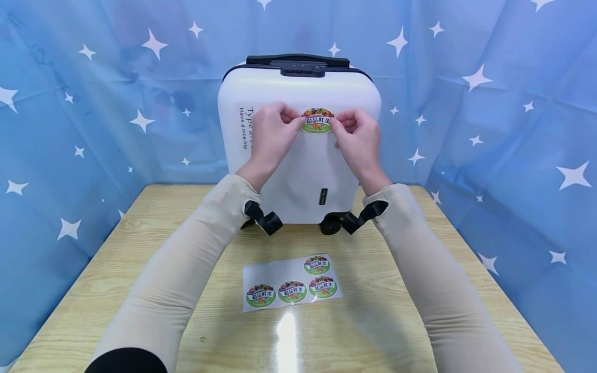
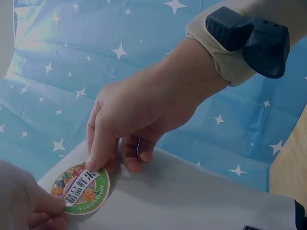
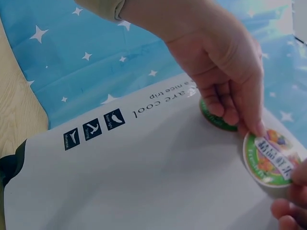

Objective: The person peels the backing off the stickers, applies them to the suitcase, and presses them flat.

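Observation:
An oval fruit sticker (image 1: pixel 317 127) with a green lower edge and coloured fruit lies across the upper front of a white suitcase (image 1: pixel 298 171). My left hand (image 1: pixel 272 134) pinches its left edge between thumb and fingers. At the opposite edge, the right hand (image 1: pixel 360 139) pinches the sticker the same way. The left wrist view shows the printed face of the sticker (image 2: pixel 88 197), close over the suitcase shell. Behind the left hand (image 3: pixel 230 62), the right wrist view shows a second green-edged sticker (image 3: pixel 216 116) on the suitcase, partly covered by fingers; the head view hides it.
On the wooden table (image 1: pixel 224 336) lies a sticker sheet (image 1: pixel 268 272) with several matching oval stickers, in front of the suitcase. Black wheels (image 1: pixel 330 226) support the suitcase, and a black handle (image 1: pixel 298 59) tops it. A blue starred curtain (image 1: pixel 112 119) surrounds the table's back and sides.

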`<action>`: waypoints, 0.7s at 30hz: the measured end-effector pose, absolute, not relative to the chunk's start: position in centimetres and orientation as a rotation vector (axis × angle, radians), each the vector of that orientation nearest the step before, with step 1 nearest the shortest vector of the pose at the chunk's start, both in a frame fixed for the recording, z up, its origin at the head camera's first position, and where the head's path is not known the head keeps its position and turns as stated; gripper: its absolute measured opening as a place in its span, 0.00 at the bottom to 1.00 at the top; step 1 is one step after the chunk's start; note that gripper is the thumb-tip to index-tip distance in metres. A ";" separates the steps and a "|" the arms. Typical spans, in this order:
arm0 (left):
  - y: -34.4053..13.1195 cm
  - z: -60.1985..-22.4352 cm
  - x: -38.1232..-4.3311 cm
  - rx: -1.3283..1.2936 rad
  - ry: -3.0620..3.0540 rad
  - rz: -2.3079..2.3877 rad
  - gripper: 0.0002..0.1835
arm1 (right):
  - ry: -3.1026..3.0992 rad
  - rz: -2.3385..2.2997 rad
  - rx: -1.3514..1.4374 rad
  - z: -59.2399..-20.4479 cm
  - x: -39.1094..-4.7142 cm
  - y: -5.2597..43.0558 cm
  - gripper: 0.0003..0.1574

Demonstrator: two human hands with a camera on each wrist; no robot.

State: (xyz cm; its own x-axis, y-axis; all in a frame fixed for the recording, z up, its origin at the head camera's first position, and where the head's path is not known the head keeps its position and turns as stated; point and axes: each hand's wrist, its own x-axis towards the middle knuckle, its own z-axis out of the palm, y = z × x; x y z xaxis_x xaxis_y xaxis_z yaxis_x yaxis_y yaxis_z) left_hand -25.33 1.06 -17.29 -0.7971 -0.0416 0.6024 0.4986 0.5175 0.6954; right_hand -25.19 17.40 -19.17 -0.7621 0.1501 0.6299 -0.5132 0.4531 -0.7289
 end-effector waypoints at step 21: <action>1.5 -16.6 -25.2 -0.329 -2.270 -1.121 0.07 | -2.077 1.255 0.194 -18.7 -25.0 16.2 0.11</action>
State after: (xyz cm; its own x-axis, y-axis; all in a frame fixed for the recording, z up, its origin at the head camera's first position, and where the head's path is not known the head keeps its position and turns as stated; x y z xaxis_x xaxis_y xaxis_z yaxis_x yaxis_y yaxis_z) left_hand -25.21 1.50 -16.57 -0.8011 -0.0339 0.5976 0.4540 0.6162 0.6436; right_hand -25.01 16.21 -18.70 -0.7488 0.2152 0.6269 -0.4551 0.5209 -0.7222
